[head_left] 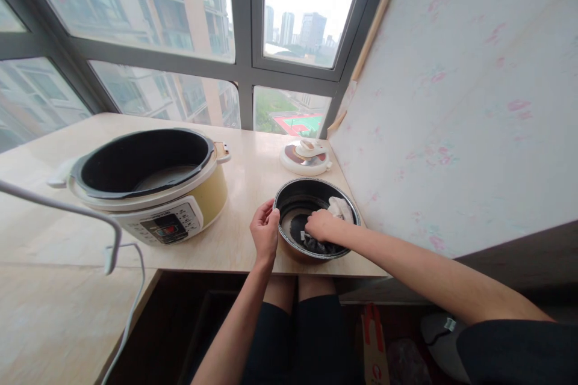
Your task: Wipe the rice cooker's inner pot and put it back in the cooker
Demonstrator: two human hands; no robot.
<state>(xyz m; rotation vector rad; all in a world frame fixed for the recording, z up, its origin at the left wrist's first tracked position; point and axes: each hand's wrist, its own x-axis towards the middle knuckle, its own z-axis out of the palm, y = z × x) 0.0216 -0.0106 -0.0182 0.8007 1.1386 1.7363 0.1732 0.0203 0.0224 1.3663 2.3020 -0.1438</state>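
A dark metal inner pot (289, 192) stands on the wooden counter near its front edge. My left hand (265, 232) grips the pot's left rim, fingers curled over it. My right hand (320, 224) is inside the pot, closed on a white cloth (339, 207) that it presses against the pot's bottom. To the left stands a yellow electric pressure cooker (153, 183) with its lid off and a control panel on its front.
The cooker's white lid (306, 156) lies at the back of the counter by the window. A white hanger-like bar and cord (115, 246) cross the left foreground. A pale patterned wall panel (451, 102) borders the counter on the right.
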